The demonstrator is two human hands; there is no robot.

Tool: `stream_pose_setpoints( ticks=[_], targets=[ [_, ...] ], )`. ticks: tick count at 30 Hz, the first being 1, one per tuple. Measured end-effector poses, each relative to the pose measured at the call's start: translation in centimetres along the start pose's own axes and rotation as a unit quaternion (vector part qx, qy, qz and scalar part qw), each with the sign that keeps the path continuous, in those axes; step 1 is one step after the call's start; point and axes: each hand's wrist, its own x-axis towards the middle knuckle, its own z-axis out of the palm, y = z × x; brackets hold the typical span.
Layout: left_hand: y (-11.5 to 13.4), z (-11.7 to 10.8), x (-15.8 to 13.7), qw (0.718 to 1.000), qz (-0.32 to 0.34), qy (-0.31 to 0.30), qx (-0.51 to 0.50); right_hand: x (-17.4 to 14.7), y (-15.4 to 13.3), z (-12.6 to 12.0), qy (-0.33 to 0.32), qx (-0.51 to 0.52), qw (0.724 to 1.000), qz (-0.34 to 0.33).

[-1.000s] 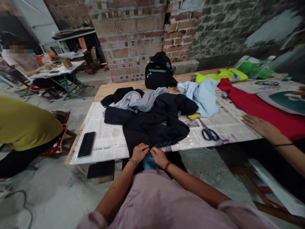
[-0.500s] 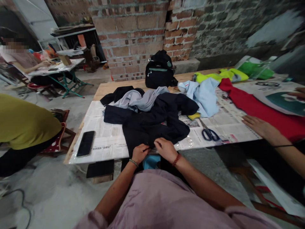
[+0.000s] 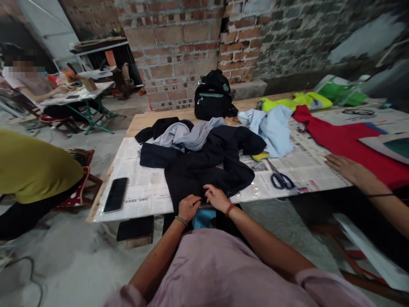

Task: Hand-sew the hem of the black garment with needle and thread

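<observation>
Right now your left hand (image 3: pixel 189 207) pinches the near edge of the crumpled black cloth garment (image 3: pixel 185 172), which spreads over the newspaper-covered wooden table (image 3: pixel 145 181) just beyond both hands. Your right hand (image 3: pixel 219 199) sits just beside it, apart from it, fingers curled at the same edge, though you cannot tell whether they grip anything. Scissors with dark blue looped handles (image 3: pixel 281 176) lie to the right of your right hand, and a flat black rectangular phone (image 3: pixel 115 194) lies well left of your left.
</observation>
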Motion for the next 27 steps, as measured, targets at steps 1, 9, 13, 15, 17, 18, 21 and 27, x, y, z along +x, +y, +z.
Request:
stream_pose_setpoints(
  ticks=[1, 9, 13, 15, 17, 18, 21, 27],
  targets=[
    [0.0, 0.0, 0.0, 1.0, 0.0, 0.001, 0.003, -0.1, 0.0, 0.0, 0.002, 0.003, 1.0, 0.01],
    [-0.1, 0.0, -0.1, 1.0, 0.006, -0.001, 0.006, 0.6, 0.2, 0.1, -0.051, -0.016, 0.998, -0.021],
    [-0.3, 0.1, 0.0, 1.0, -0.002, 0.004, 0.001, 0.2, 0.1, 0.3, -0.027, 0.014, 0.999, -0.037],
    [-0.3, 0.1, 0.0, 1.0, -0.01, 0.005, 0.003, -0.1, 0.1, 0.4, -0.022, 0.031, 0.999, -0.031],
    [-0.3, 0.1, 0.0, 1.0, -0.014, 0.003, 0.009, -0.2, 0.1, 0.4, -0.024, 0.039, 0.999, -0.025],
    [-0.3, 0.1, 0.0, 1.0, -0.016, 0.003, 0.012, -0.2, 0.1, 0.4, -0.026, 0.04, 0.999, -0.023],
    [-0.4, 0.0, 0.0, 1.0, -0.014, 0.002, 0.006, 0.0, 0.2, 0.7, -0.02, 0.028, 0.999, -0.031],
    [-0.4, -0.2, 0.0, 1.0, -0.012, -0.001, -0.015, -0.1, -0.2, 1.5, 0.028, -0.031, 0.993, -0.11]
  ],
)
